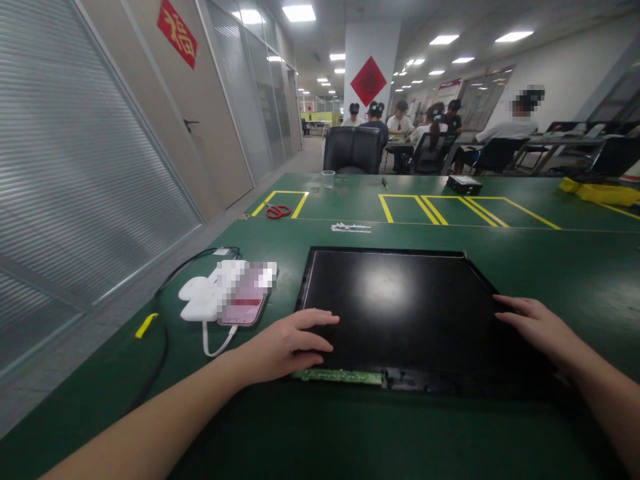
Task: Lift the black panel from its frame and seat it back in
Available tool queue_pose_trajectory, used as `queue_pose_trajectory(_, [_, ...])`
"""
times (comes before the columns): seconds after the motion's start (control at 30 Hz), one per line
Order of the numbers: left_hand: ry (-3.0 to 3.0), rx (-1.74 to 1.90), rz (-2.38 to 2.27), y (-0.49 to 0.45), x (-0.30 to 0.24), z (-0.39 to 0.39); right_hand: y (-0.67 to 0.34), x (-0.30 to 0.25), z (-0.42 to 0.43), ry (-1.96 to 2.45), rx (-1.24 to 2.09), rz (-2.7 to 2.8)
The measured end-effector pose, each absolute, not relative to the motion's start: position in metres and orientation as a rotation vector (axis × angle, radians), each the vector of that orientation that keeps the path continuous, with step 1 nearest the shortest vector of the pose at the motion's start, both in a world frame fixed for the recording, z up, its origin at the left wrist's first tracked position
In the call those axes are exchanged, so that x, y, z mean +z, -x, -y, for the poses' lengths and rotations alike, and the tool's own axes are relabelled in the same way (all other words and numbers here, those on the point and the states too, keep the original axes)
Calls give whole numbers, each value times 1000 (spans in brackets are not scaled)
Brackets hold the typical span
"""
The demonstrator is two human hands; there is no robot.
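Forearms [185, 400], black panel [410, 320] (glossy), left hand [293, 339], right hand [537, 323] at opposite sides

panel [400, 313]: black | circuit strip [343, 377]: green | tabletop [280, 433]: green, yellow outlines [435, 210] | scissors handles [278, 212]: red

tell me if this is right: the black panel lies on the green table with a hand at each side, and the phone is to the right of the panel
Not quite: the head view shows the phone to the left of the black panel. The panel does lie on the green table, with a hand at each side.
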State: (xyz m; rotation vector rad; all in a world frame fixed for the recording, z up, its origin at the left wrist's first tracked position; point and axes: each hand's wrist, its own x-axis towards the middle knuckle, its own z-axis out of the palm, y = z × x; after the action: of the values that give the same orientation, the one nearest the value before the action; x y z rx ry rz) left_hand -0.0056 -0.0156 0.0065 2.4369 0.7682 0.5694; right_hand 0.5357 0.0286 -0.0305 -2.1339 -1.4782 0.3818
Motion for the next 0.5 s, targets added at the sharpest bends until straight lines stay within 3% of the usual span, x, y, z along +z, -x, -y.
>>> queue_pose_trajectory(0.27, [-2497,573,-750,3,7,17,-523,-11,-24,2056,646,1298])
queue_pose_trajectory(0.5, [-2493,582,-788,4,9,17,-534,-25,-26,2083,482,1490])
